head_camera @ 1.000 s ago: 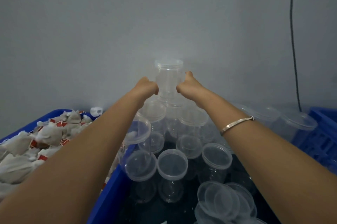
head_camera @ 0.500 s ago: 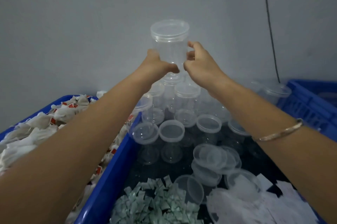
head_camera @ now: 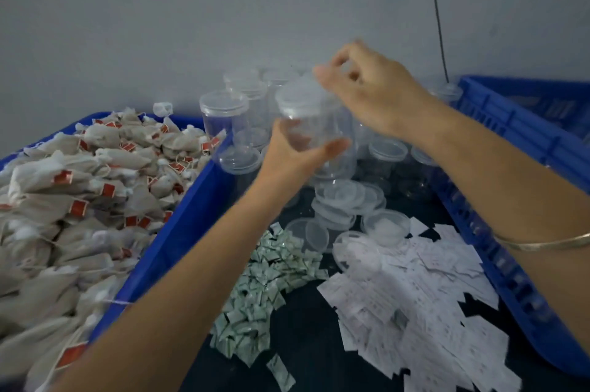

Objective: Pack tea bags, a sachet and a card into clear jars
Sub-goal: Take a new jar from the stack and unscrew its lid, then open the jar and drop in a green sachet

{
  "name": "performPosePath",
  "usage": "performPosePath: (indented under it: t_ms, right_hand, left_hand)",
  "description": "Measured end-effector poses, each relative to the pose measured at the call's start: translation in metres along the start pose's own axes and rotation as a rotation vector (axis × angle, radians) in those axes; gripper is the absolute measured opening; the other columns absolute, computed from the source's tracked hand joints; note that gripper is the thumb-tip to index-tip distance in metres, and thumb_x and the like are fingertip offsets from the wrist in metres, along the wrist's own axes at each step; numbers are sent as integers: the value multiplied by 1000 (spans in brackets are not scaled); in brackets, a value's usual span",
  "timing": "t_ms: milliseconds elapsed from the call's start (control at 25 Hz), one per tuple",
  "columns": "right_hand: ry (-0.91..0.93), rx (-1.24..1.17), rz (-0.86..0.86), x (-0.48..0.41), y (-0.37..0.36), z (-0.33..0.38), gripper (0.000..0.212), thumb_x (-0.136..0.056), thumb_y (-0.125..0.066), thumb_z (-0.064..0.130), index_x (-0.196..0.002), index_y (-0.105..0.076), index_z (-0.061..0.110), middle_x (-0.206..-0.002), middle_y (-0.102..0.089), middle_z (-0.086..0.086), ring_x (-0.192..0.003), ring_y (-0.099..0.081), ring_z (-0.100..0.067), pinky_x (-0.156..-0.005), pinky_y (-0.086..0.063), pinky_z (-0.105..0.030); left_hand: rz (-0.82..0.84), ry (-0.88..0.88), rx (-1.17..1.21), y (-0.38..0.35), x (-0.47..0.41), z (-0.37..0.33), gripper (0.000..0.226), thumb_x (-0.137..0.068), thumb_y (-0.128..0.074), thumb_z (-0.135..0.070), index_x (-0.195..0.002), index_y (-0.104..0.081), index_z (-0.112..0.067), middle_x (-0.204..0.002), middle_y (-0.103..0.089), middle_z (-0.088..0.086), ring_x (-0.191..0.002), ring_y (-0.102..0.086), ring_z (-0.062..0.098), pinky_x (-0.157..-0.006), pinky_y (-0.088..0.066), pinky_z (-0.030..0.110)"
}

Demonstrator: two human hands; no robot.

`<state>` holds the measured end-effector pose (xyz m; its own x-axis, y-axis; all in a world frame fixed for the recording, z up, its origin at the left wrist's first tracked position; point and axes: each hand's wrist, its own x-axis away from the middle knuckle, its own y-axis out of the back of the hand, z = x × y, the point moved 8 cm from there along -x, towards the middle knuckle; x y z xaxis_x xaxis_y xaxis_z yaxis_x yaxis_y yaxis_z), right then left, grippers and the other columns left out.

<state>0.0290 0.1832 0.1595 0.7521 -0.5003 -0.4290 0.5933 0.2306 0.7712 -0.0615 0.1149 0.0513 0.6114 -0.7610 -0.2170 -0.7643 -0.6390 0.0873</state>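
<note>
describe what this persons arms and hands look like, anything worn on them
Both forearms are bare, with no sleeves in view and no gloves. On the wrist behind the right hand sits a thin, gold-toned metal bangle. The left hand and its wrist show nothing worn. The fingers are motion-blurred, so rings cannot be ruled out.

Your right hand [head_camera: 370,94] is motion-blurred over the clear jar [head_camera: 314,126]; its grip on the lid [head_camera: 300,94] cannot be told. Your left hand's [head_camera: 292,153] fingers are hidden behind the jar. Print on the cards [head_camera: 415,302] is illegible. The tea-bag crate [head_camera: 178,232] runs off the left edge.
</note>
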Motion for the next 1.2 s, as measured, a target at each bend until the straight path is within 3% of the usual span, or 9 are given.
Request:
performPosePath:
  t_ms: [80, 200, 360, 520, 720, 920, 1040, 1120, 1200]
  right_hand:
    - [35, 230, 187, 24, -24, -6, 58, -94, -38, 70, -118, -56, 21, -103, -58, 4, -92, -58, -17, -74, -46, -35]
    - [167, 593, 315, 64, -66, -12, 73, -82, -21, 87, -110, -53, 28, -99, -60, 7, -85, -56, -15, -66, -39, -34]
    - [150, 703, 514, 100, -104, -30, 91, -68, -17, 99, -102, -59, 25, -89, -63, 8, -74, -54, -13, -70, -41, -37]
    - [154, 648, 643, 119, -125, -23, 67, -70, -40, 94, -75, -40, 28, -71, -50, 10, -62, -44, -6, -54, -34, -30]
    - [189, 548, 747, 126, -147, -4, 64, -76, -58, 79, -105, -48, 22, -75, -48, 7, -69, -46, -9, -52, -31, -27]
    - [286, 424, 1023, 146, -147, 6, 58, -82, -75, 24, -131, -45, 32, -118, -44, 9, -112, -44, -16, -86, -49, -35]
    - [337, 366, 1088, 161, -142, 12, 59, -86, -70, 18, -136, -47, 39, -149, -30, 13, -141, -25, -11, -118, -26, -48]
    - [275, 503, 922, 154, -138, 8, 61, -88, -59, 62, -143, -41, 40, -150, -32, 5, -126, -41, -17, -93, -40, -35]
    - [251, 771, 724, 140, -133, 4, 75, -83, -36, 82, -132, -52, 27, -113, -56, -1, -84, -51, -16, -59, -32, -28]
  left_hand:
    - [54, -12, 9, -10, 31, 29, 89, -56, -86, -40, -130, -41, -19, -115, -64, -4, -103, -64, 8, -88, -54, 26]
    - [122, 12, -90, -20, 75, 78, 73, -56, -88, -48, -116, -46, -41, -107, -66, -21, -93, -66, -3, -79, -56, 25]
    - [49, 58, -334, -16, 121, 127, 69, -47, -79, -72, -104, -41, -62, -99, -60, -22, -94, -62, 0, -76, -56, 23]
    - [30, 6, -506, -13, 138, 153, 99, -42, -66, -89, -123, -48, -35, -110, -56, -17, -107, -52, 14, -85, -51, 34]
    - [-31, -100, -546, -7, 149, 154, 81, -45, -66, -83, -110, -54, -34, -101, -49, -35, -103, -35, -5, -83, -33, 14]
    - [-21, -145, -530, -6, 150, 150, 67, -49, -67, -77, -105, -41, -50, -111, -35, -52, -113, -24, -24, -85, -36, 23]
    - [23, -106, -529, -9, 148, 155, 65, -51, -67, -77, -108, -40, -59, -114, -38, -47, -114, -41, -4, -88, -41, 26]
    - [59, -117, -541, -12, 147, 157, 70, -53, -63, -82, -114, -47, -53, -115, -43, -38, -114, -48, 10, -92, -42, 31]
    - [52, -91, -478, -10, 148, 160, 76, -51, -65, -82, -116, -52, -44, -113, -49, -32, -116, -47, 13, -94, -42, 33]
